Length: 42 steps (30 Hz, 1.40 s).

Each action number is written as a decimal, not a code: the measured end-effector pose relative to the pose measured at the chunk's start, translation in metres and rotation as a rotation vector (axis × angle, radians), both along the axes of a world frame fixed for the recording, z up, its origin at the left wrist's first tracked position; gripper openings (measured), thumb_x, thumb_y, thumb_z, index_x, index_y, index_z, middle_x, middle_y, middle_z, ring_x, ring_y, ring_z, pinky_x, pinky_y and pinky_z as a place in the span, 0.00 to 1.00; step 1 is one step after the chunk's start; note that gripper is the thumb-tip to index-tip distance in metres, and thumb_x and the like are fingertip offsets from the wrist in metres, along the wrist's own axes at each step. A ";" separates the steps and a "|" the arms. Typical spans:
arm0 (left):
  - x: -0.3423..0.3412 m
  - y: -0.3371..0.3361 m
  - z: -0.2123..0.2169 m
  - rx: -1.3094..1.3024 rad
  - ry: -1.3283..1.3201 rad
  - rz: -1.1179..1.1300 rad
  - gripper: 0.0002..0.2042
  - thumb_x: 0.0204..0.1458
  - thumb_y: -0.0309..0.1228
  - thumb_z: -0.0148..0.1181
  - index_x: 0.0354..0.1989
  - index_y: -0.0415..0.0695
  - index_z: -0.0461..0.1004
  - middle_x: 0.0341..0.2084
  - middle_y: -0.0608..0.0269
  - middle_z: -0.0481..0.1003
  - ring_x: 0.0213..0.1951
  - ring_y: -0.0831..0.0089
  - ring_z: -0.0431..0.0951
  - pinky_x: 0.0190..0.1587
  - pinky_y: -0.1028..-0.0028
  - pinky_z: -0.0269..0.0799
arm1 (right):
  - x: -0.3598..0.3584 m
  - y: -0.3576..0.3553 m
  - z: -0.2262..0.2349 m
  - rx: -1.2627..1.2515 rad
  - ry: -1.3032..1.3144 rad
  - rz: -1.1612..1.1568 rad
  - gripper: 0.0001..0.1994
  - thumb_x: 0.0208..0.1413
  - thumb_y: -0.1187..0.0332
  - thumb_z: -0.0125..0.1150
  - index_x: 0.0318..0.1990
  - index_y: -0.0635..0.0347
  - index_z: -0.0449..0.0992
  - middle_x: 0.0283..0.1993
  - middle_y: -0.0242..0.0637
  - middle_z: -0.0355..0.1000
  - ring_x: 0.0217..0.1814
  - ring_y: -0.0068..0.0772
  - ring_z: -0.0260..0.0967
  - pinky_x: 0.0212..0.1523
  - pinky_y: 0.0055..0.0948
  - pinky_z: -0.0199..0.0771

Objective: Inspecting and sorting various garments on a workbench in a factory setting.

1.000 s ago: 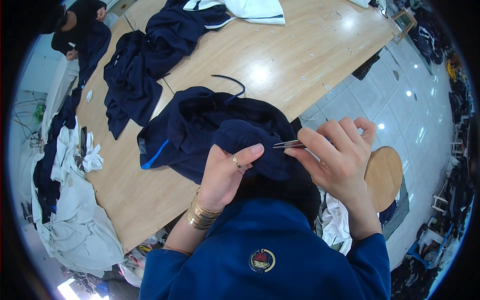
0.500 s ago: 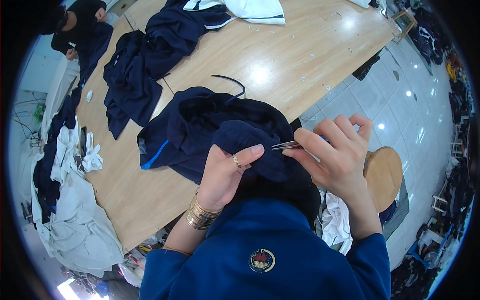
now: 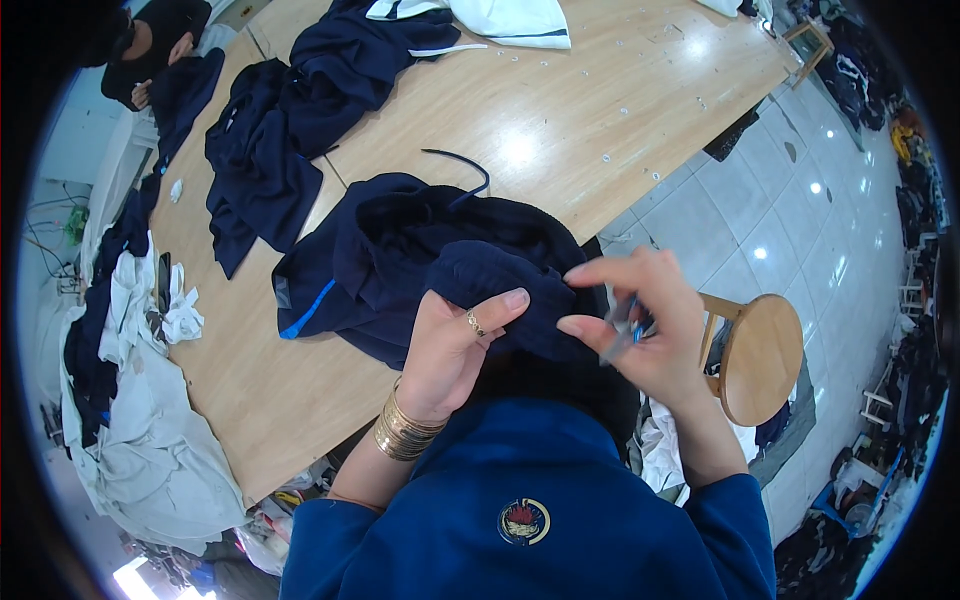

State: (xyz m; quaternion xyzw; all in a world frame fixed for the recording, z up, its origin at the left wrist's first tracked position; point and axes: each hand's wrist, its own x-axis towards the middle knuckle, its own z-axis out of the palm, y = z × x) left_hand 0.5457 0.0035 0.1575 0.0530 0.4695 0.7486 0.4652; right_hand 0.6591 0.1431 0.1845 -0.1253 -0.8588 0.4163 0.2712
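A dark navy garment (image 3: 385,235) with a blue stripe lies bunched at the near edge of the table. My left hand (image 3: 445,350) pinches a fold of it, thumb on top and the other fingers hidden beneath the cloth. Just right of that fold is my right hand (image 3: 665,320), its thumb and forefinger apart at the cloth's edge. Metal thread snips (image 3: 625,335) with a bit of blue are tucked in its palm, blurred by motion. A dark drawstring (image 3: 470,165) trails from the garment onto the table.
More navy garments (image 3: 260,150) lie farther back on the wooden table (image 3: 560,130), with a white one (image 3: 515,20) beyond. White cloth (image 3: 150,420) hangs over the left edge. A round wooden stool (image 3: 765,360) stands at right. Another person (image 3: 155,50) holds dark cloth at far left.
My right hand has turned the snips back into its palm, away from the cloth, and parted its thumb and forefinger. My left hand keeps its hold. The other person's hands have shifted.
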 end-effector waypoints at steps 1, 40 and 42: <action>0.000 0.000 0.000 0.001 -0.001 -0.003 0.08 0.46 0.21 0.54 0.36 0.39 0.69 0.31 0.63 0.74 0.35 0.76 0.74 0.40 0.76 0.69 | -0.001 -0.002 -0.004 0.001 -0.001 -0.003 0.13 0.35 0.63 0.70 0.31 0.52 0.75 0.20 0.26 0.64 0.22 0.21 0.53 0.24 0.23 0.48; -0.001 0.002 -0.001 0.025 -0.013 -0.045 0.07 0.48 0.22 0.52 0.37 0.39 0.68 0.33 0.61 0.73 0.38 0.74 0.74 0.42 0.74 0.70 | 0.004 -0.008 -0.010 0.518 -0.161 -0.186 0.15 0.45 0.52 0.58 0.28 0.53 0.71 0.21 0.28 0.62 0.26 0.25 0.58 0.34 0.31 0.48; -0.001 0.000 -0.003 0.006 0.048 -0.043 0.07 0.48 0.21 0.52 0.37 0.39 0.68 0.33 0.61 0.73 0.37 0.74 0.74 0.42 0.75 0.70 | 0.004 -0.008 -0.007 0.504 -0.199 -0.171 0.13 0.45 0.56 0.60 0.28 0.55 0.72 0.23 0.27 0.66 0.26 0.26 0.58 0.35 0.29 0.48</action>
